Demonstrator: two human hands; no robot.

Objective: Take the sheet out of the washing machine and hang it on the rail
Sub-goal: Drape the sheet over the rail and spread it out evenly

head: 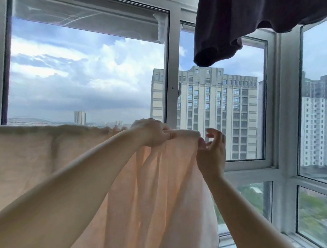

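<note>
1. we stand at a high-rise window (172, 72), both bare arms raised, with a pale peach sheet (156, 188) draped in front of us; its top edge runs level from the left border of the view to just right of centre.
2. our left hand (151, 131) sits on that top edge, knuckles up, fingers curled over the fold and gripping the sheet.
3. our right hand (211, 149) is at the sheet's right end, just beside the left; thumb and forefinger pinch the corner of the cloth while the other fingers lift loosely apart.
4. the rail itself is hidden under the draped fold, so we cannot tell exactly where the sheet meets it; the cloth hangs as though folded over a straight bar.
5. the left stretch of the sheet looks denser and cream-coloured, while the part below our hands falls in long vertical folds with daylight glowing through.
6. a dark purple garment (236, 24) hangs overhead at the upper right, well apart from the sheet, one sleeve dangling in front of the glass.
7. beyond the panes, a beige apartment tower (215, 107) rises under heavy cloud, with white blocks to the right and green trees far below.
</note>
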